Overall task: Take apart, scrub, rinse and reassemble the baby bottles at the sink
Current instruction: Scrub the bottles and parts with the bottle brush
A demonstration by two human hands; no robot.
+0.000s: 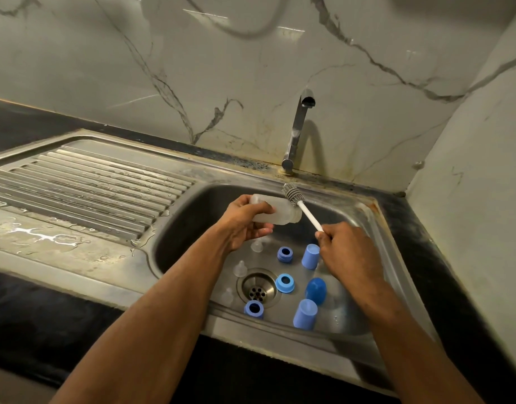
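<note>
Scrubbing stage. Left hand [245, 225] wrapped around frosted clear plastic bottle body [275, 212] over back edge of steel sink [376, 228]; right hand [342, 246] gripping white-handled grey silicone brush [293, 193], bristles outside. Best to line up with bottle mouth, then twist inside.

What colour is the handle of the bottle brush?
White, with a grey bristle head. The brush shows clearly in the head view, held in the right hand.

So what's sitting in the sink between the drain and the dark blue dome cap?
In the head view, a light blue collar ring sits between the drain and the dark blue dome cap, on the sink floor.
</note>
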